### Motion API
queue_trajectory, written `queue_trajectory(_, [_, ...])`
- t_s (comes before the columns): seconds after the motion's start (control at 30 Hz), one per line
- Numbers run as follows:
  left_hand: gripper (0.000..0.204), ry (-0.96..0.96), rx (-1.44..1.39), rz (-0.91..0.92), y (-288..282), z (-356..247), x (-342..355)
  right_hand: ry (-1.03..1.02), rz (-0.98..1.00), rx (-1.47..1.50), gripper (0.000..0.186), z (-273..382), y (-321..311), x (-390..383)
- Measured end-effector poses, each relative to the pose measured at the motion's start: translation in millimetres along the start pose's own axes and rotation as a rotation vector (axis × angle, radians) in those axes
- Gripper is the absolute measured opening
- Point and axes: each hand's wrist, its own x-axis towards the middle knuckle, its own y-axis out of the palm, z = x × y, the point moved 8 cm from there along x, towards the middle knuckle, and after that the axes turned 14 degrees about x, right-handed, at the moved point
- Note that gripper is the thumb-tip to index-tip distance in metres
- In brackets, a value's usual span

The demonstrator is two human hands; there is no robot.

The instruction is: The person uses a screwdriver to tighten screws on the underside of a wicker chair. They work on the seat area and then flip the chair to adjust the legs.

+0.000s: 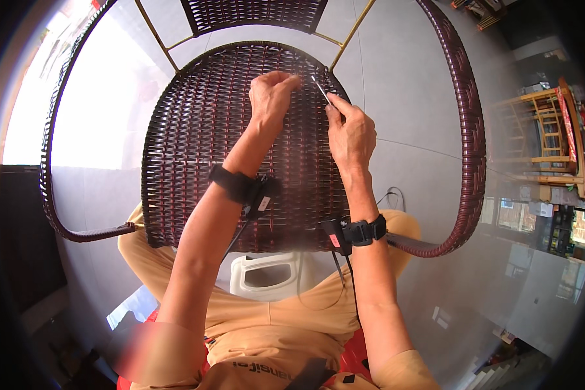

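Observation:
A woven chair seat (195, 130) of dark brown and reddish strands fills the middle of the head view, below a woven backrest (253, 13). My left hand (272, 97) is over the upper part of the seat, fingertips pinched together; whatever they hold is too small to make out. Just right of it, my right hand (351, 130) grips a thin metal tool (320, 88) between thumb and forefinger, its tip pointing up and left near the seat's upper right rim. Black straps with small boxes are on both forearms.
Curved woven armrests (468, 136) flank the seat, joined by gold-coloured tubes. A white plastic object (253, 292) lies under the front edge between my legs. Wooden furniture (552, 136) stands at the far right on the grey tiled floor (409, 110). A bright opening is at upper left.

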Motion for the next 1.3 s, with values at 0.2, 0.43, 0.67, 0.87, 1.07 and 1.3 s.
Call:
queue_trajectory(0.2, [0.014,-0.092,0.041,-0.007,5,13,-10,0.038,0.146,-0.103,0.022,2,6,8])
queue_trajectory(0.43, [0.016,-0.111,0.146,0.031,0,13,-4,-0.068,0.17,-0.222,0.021,22,7,9])
queue_trajectory(0.67, [0.018,0.077,0.338,0.193,8,4,6,-0.193,0.185,-0.36,0.017,34,13,16])
queue_trajectory(0.87, [0.017,-0.134,0.175,0.187,12,19,6,-0.202,0.015,-0.238,0.021,16,16,-10])
queue_trajectory(1.07, [0.018,-0.09,0.18,0.156,10,17,6,-0.302,-0.057,-0.223,0.025,9,24,-21])
queue_trajectory(1.3, [0.025,-0.135,0.292,0.13,11,21,8,-0.377,-0.122,-0.129,0.025,6,22,-24])
